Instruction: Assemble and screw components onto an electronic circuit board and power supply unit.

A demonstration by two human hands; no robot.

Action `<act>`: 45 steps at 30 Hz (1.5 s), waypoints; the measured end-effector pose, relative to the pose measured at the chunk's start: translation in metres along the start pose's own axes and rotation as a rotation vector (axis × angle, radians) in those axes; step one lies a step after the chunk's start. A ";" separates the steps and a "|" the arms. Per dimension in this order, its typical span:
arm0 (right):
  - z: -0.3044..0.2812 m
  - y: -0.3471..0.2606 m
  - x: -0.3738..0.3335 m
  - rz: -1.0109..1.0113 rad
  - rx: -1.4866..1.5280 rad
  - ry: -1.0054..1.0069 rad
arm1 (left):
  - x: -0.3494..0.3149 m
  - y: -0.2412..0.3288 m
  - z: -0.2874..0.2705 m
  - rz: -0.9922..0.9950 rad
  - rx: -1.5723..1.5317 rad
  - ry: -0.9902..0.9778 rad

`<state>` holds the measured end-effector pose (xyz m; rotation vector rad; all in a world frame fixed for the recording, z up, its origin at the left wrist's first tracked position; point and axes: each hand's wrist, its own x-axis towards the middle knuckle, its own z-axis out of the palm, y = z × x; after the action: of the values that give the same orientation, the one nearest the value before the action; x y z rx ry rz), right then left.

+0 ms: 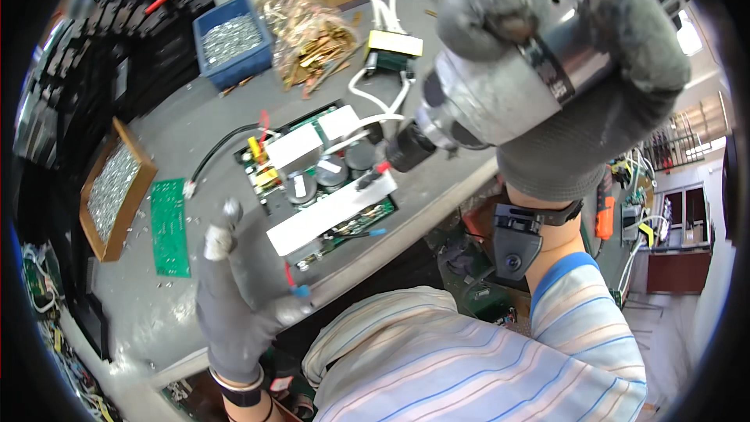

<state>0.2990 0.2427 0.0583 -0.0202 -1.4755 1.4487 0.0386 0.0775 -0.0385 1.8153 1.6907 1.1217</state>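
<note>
My right hand (625, 55), in a grey glove, grips a silver-grey power screwdriver (500, 101). The tool slants down to the left, and the tip of its bit meets or hovers just over a circuit board assembly (312, 156); which of the two I cannot tell. Round black capacitors (332, 170) and white heat-sink-like blocks (293, 147) sit on that assembly, with a long white bar (332, 213) along its near side. To its left, my gloved left hand (238, 297) has thumb and fingers spread. The thumb is close to a blue-tipped red wire (299, 291).
A bare green circuit board (169, 227) lies left, beside a cardboard tray (117, 195) of small metal parts. Further back are a blue bin (233, 41) of metal parts, a plastic bag (308, 39) of brass-coloured pieces and a yellow-topped transformer (393, 48) with white cables.
</note>
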 end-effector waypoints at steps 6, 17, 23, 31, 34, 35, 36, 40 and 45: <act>0.023 -0.006 -0.037 0.210 -0.176 0.153 | -0.016 -0.018 0.045 0.082 0.300 0.036; 0.046 0.008 -0.062 0.399 -0.084 0.430 | -0.016 -0.015 0.061 0.087 0.050 0.171; 0.038 0.022 -0.075 0.294 0.113 0.333 | -0.018 -0.015 0.063 0.099 0.091 0.187; 0.038 0.026 -0.084 0.220 -0.024 0.223 | -0.016 -0.015 0.062 0.108 0.107 0.146; 0.043 0.030 -0.087 0.196 -0.009 0.238 | -0.016 -0.016 0.062 0.179 0.138 0.217; 0.046 0.032 -0.087 0.180 -0.012 0.249 | -0.017 -0.017 0.062 0.169 0.137 0.227; 0.050 0.034 -0.088 0.164 -0.015 0.259 | -0.018 -0.018 0.062 0.126 0.151 0.164; 0.060 0.030 -0.084 0.207 -0.243 0.288 | -0.020 -0.021 0.061 0.127 0.207 0.141; 0.060 0.023 -0.080 0.330 -0.466 0.152 | -0.018 -0.022 0.063 0.112 0.188 0.160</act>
<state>0.2849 0.1549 0.0063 -0.6731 -1.7050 1.2890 0.0751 0.0776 -0.0970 2.0029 1.8603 1.2191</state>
